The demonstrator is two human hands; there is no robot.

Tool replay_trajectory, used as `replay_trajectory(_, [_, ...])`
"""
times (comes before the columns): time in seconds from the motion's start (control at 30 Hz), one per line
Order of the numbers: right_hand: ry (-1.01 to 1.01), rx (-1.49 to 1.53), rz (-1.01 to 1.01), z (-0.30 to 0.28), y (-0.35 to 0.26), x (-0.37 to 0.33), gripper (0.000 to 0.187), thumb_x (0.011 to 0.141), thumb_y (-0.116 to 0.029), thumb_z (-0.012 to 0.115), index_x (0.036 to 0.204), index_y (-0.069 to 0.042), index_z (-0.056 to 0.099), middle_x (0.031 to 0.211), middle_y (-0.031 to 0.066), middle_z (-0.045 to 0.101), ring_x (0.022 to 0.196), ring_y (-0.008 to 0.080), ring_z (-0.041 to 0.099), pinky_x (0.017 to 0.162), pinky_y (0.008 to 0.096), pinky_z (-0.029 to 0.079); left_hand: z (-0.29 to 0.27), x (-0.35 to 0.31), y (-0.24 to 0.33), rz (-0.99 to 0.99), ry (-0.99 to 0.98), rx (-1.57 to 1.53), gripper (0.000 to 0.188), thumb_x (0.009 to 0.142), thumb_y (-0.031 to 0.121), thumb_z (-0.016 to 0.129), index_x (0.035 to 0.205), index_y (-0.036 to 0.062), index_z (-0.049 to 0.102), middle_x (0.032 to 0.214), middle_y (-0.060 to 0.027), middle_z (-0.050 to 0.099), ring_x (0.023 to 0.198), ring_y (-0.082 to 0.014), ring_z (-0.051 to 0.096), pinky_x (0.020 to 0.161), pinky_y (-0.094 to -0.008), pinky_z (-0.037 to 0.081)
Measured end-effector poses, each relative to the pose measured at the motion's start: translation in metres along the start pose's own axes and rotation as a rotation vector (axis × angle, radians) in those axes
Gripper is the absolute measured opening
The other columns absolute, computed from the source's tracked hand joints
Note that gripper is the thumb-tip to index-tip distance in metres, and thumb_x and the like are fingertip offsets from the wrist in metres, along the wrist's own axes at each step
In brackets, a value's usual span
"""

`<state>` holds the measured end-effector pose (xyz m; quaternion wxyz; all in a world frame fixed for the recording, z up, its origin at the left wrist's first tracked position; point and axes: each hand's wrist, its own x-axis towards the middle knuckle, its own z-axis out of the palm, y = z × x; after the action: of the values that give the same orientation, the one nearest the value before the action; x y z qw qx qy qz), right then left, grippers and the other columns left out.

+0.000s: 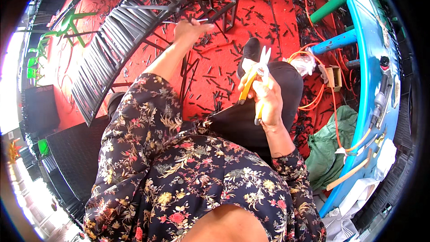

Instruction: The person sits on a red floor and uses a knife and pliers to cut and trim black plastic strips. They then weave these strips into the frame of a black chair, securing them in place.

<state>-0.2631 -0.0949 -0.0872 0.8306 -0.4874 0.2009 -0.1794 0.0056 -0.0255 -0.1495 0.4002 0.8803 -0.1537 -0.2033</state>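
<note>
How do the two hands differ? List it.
The left hand reaches far out, arm extended, to the dark woven frame; the right hand stays near the lap. The left pinches a thin strand; the right grips yellow-handled scissors. Both are bare.

Person, seen from above. Garment: dark, near-black top with a dense floral print of red, pink and yellow blooms with cream and tan leaves and sprigs. Sleeves: same print, loose-cut; the one behind the left hand (190, 29) ends well up the forearm, leaving most of it bare; the one behind the right hand (266, 96) ends just past the wrist. Legs: plain black trousers. Foot: black shoe, just beyond the right hand. Hands bare, no gloves.
</note>
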Motion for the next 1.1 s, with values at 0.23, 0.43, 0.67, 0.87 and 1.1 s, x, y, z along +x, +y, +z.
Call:
replay_trajectory(0.23, [-0.01,0.038,0.057,0.012,-0.014,-0.007,0.046,0.081,-0.027,0.055,0.115,0.003,0.046,0.091,0.0062,0.057,0.08,0.0125,0.057,0.063,0.0223,0.042,0.018,0.03,0.028,-0.023,0.177,-0.267,0.032,0.071,0.031,0.072,0.064,0.005,0.055,0.062,-0.0056,0.057,0.057,-0.0146,0.054,0.053,-0.0314,0.043])
replay_trajectory(0.43, [0.057,0.217,0.093,0.0,-0.017,0.001,0.038,0.084,-0.021,0.049,0.114,0.002,0.044,0.092,0.0095,0.057,0.079,0.0167,0.057,0.067,0.0253,0.044,0.011,-0.002,0.046,-0.1,-0.378,-0.831,0.021,0.083,0.018,0.06,0.068,0.0052,0.053,0.058,-0.0016,0.05,0.041,-0.0056,0.036,0.037,-0.0216,0.025])
replay_trajectory(0.67, [0.12,0.578,0.016,-0.008,-0.006,0.003,0.036,0.08,-0.017,0.054,0.11,0.0,0.045,0.091,0.0102,0.052,0.084,0.0235,0.054,0.078,0.0359,0.045,-0.008,-0.059,0.074,-0.114,-0.711,-1.15,0.024,0.089,0.025,0.053,0.074,0.0067,0.051,0.064,0.0024,0.048,0.04,-0.0032,0.029,0.039,-0.0207,0.023])
replay_trajectory(0.87, [0.023,0.508,-0.171,-0.001,-0.015,0.016,0.038,0.079,-0.013,0.056,0.113,-0.002,0.044,0.098,0.0133,0.055,0.085,0.024,0.056,0.074,0.036,0.048,-0.011,-0.066,0.072,-0.098,-0.707,-1.212,0.02,0.088,0.024,0.054,0.079,0.0064,0.054,0.065,0.0037,0.049,0.04,-0.0028,0.03,0.038,-0.0198,0.022])
replay_trajectory(1.1, [-0.086,0.474,-0.195,0.009,-0.021,0.026,0.04,0.077,-0.009,0.054,0.113,0.001,0.043,0.099,0.0122,0.052,0.085,0.0229,0.055,0.077,0.0357,0.046,-0.008,-0.072,0.066,-0.136,-0.606,-1.188,0.015,0.087,0.021,0.056,0.083,0.0068,0.057,0.064,0.0028,0.05,0.04,-0.0024,0.03,0.039,-0.0197,0.023])
